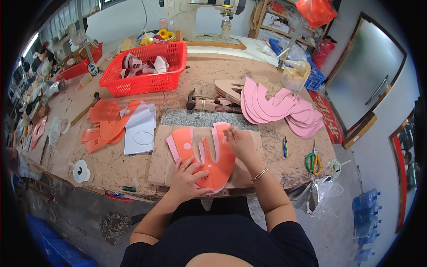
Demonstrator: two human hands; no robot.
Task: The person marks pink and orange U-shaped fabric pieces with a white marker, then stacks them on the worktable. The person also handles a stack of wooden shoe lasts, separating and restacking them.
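An orange U-shaped shoe-upper piece (221, 165) lies over a similar pink piece (171, 147), whose edges show along its left side and inner curve. Both rest on a brown board (160, 167) at the near edge of the table. My left hand (186, 179) is spread flat on the orange piece's lower left, fingers apart. Over its upper right arm, my right hand (239, 143) has its fingers pinched together near the surface. Whatever is in that pinch is too small to make out.
Stacked pink cut pieces (267, 104), a hammer (191, 100) and a grey stone slab (204, 118) lie beyond the board. Left are more orange pieces (109, 122), white sheets (139, 133) and a red basket (147, 82). Right are green-and-yellow-handled scissors (313, 162) and a small cutter (285, 147).
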